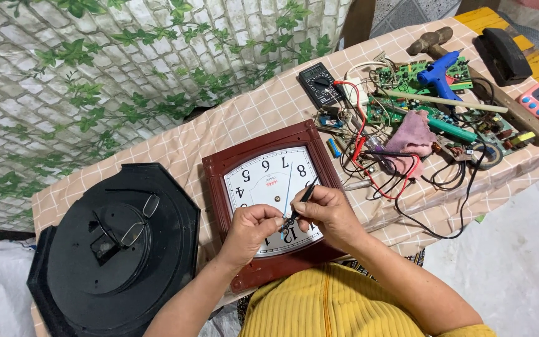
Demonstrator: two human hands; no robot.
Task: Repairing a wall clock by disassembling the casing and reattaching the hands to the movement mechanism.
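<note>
I hold a black tool (304,198) pinched in my right hand (329,212); my left hand (251,231) pinches the clock hand (287,193) over the dial (263,181) of the clock (269,206), table centre.

The left hand (252,229) and right hand (327,212) cover the clock (268,181) dial's lower numerals at 6 o'clock. Fingertip grip on the thin tool (301,203): too small to tell. The black cover (116,249) is cut off at 7 o'clock.
</note>
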